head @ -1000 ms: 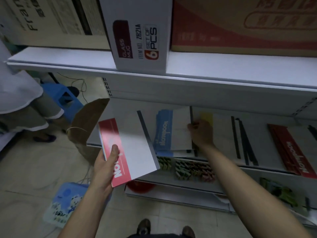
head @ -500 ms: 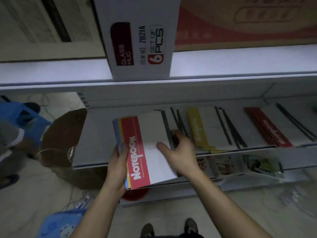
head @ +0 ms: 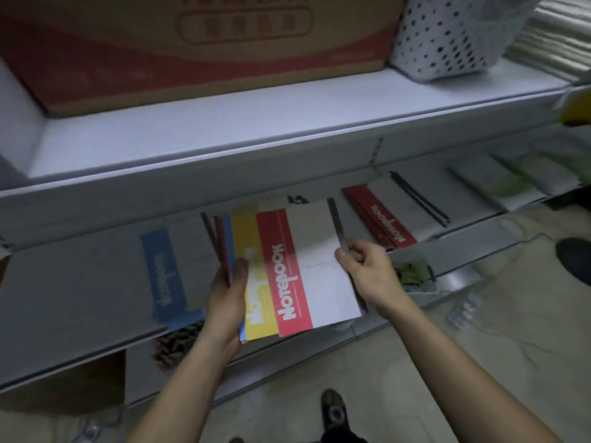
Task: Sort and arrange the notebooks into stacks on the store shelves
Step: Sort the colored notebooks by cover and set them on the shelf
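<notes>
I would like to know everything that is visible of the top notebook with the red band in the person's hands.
The top notebook has a pale, paper-like cover with a red band on its left bearing white "Notebook" lettering, and a dark strip along its right edge. It is closed, held before the shelf, uppermost of several fanned ones, directly over a yellow-banded notebook. The right hand pinches its right edge; the left hand grips the yellow-banded notebook and those below.

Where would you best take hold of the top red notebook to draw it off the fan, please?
Take the red notebook by its right edge, at the dark spine, from the right, thumb on top. That edge juts free of the yellow notebook, while the left hand grips the fan's left side. The right hand pinches there.
</notes>
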Motion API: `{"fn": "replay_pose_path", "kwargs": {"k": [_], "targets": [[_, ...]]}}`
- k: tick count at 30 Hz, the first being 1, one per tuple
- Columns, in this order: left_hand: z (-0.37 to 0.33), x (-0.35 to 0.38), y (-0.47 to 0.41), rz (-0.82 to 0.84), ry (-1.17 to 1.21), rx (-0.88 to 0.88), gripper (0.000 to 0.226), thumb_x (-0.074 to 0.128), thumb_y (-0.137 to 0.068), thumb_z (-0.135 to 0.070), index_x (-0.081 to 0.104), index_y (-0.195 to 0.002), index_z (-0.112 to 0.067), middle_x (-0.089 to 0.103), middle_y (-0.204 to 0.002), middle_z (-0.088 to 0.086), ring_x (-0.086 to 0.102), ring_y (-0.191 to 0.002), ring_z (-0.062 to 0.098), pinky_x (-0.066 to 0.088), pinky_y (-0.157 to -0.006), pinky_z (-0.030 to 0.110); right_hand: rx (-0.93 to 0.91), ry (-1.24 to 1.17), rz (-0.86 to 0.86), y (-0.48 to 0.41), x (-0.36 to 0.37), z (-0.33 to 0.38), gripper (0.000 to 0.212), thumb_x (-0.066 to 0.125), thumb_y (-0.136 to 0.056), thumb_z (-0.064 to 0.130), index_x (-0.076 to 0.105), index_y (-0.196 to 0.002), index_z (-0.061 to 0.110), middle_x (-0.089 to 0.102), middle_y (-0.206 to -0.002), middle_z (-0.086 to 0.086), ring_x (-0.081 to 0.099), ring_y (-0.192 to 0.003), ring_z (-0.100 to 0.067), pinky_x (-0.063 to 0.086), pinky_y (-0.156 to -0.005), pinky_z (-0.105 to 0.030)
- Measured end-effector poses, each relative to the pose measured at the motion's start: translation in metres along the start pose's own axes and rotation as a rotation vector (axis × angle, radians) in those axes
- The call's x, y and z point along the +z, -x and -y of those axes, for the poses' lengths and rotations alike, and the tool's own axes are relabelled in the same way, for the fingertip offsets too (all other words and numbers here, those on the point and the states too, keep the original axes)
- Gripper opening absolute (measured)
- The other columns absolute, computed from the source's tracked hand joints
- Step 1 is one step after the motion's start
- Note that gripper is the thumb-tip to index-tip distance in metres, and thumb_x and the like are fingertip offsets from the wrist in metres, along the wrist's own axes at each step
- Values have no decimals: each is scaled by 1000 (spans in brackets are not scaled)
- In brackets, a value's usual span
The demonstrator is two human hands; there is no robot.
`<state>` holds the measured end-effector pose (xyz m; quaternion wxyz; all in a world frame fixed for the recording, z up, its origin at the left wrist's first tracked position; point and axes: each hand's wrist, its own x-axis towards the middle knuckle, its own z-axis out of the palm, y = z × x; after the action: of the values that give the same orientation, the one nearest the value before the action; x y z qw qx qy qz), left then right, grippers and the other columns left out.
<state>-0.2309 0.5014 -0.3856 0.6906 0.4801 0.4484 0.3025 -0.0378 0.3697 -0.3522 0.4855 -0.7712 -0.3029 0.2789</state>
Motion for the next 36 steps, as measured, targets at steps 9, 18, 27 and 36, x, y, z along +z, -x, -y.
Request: {"fn": "replay_pose_path", "kwargs": {"k": [9, 18, 27, 36], "targets": [[16, 113, -10, -131, -65, 92, 37, 45, -109, -33, 53, -142, -21, 61, -113, -12, 61, -88, -10, 43, -81, 14, 63, 163, -250, -137, -175, -70, 29, 68, -94, 32, 67, -114, 12, 65, -103, -4, 65, -92, -25, 53, -75, -38], [23, 162, -14, -269, -54, 70, 49, 46, -107, -40, 48, -150, -15, 54, -127, -5, 50, -114, 12, 35, -94, 25, 96, 641, -290, -198, -204, -100, 34, 61, -96, 40, 66, -120, 16, 71, -111, -12, 66, -96, -31, 51, -71, -33], [30, 178, -22, -257, -50, 70, 29, 54, -106, -30, 50, -134, -28, 59, -108, -22, 55, -91, -13, 42, -77, 5, -179, 223, 2, -118, -134, -55, 15, 59, -99, 38, 59, -106, 25, 67, -84, -1, 62, -69, -9, 40, -53, -11], [27, 99, -6, -414, -90, 138, 40, 57, -104, -34, 51, -143, -27, 66, -132, -2, 65, -111, 13, 53, -88, 22, -70, -52, 122, -99, -46, -40, 26, 61, -97, 20, 53, -76, 8, 51, -66, 1, 46, -55, -5, 33, -55, -26]]}}
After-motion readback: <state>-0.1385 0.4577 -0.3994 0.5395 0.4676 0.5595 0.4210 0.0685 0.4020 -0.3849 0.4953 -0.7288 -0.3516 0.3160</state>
